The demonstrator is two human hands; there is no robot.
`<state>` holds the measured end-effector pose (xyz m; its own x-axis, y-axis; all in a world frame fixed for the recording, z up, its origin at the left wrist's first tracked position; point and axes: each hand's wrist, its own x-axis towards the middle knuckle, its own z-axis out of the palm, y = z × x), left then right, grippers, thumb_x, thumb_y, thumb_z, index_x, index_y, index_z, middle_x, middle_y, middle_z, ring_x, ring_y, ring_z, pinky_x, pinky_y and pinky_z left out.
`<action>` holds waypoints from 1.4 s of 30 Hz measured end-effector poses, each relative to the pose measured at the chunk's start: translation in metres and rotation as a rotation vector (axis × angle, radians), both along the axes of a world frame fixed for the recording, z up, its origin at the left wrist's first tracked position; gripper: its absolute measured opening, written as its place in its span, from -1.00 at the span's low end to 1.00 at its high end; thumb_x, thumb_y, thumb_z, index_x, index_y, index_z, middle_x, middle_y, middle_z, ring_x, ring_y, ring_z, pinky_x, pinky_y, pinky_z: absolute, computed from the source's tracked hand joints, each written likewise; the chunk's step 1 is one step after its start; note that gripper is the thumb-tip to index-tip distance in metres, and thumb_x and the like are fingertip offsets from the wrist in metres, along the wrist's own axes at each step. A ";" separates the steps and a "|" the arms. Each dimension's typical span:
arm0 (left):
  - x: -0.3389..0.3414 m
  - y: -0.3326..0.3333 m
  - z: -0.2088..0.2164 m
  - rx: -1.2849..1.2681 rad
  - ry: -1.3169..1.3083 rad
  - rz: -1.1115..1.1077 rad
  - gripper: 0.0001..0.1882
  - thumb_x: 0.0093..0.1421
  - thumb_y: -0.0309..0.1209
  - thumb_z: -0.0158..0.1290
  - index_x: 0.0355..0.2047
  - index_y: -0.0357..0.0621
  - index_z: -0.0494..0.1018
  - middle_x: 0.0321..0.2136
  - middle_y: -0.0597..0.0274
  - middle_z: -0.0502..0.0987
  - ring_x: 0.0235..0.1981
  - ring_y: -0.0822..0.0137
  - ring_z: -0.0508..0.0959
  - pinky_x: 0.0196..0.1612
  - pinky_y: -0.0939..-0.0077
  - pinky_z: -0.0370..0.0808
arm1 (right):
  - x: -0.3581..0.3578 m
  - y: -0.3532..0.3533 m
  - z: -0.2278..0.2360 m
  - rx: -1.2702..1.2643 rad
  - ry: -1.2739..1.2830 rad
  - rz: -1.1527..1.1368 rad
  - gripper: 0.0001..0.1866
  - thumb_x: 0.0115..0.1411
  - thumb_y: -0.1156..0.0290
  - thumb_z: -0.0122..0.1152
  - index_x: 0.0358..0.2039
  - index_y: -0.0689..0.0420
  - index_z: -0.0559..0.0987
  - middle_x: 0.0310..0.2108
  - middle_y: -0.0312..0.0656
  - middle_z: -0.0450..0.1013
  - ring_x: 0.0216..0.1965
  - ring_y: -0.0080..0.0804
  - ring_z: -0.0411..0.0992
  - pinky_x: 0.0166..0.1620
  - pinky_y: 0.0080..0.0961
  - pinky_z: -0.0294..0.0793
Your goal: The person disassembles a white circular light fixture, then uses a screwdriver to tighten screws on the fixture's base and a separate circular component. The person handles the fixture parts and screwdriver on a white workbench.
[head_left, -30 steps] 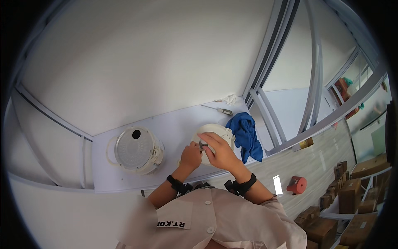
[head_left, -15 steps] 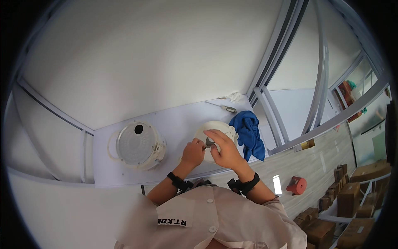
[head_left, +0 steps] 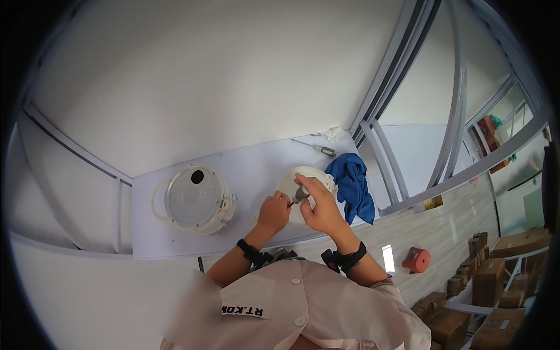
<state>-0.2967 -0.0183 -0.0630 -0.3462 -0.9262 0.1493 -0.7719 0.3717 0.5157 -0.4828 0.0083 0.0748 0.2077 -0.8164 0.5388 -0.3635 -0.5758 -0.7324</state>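
Presently, your right hand (head_left: 322, 211) holds a gray-handled screwdriver (head_left: 301, 194) above the round white appliance (head_left: 285, 185) on the worktop (head_left: 251, 166). Your right fingers (head_left: 308, 181) are partly extended along the far side of the handle, with the thumb on the near side; the gap between them is no wider than the handle, and they are clamped on it. The tool is tilted, its dark shaft directed toward your left hand (head_left: 274, 212).

Your left fingers are curled and close together beside the shaft. You cannot tell from this view whether they grip the shaft, a small part or nothing, as the back of the hand covers the fingertips.

To the right of the white appliance, a crumpled blue cloth (head_left: 352, 189) lies just beside it. Beyond both, a second screwdriver (head_left: 324, 150) lies on the worktop near a crumpled white cloth (head_left: 334, 134). To your left, well apart from your hands, stands a second appliance (head_left: 192, 202) with a silver disc face, a black round spot and a white loop handle.
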 end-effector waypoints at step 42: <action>0.016 0.000 0.027 -0.141 0.034 0.062 -0.84 0.26 -0.42 0.25 -0.17 -0.11 0.56 -0.16 0.16 0.61 -0.05 -0.07 0.58 -0.03 0.02 0.55 | -0.001 -0.002 0.011 0.001 -0.030 -0.084 -0.24 0.23 0.65 0.39 0.43 0.19 0.35 0.04 -0.01 0.54 0.02 -0.01 0.52 0.14 -0.25 0.50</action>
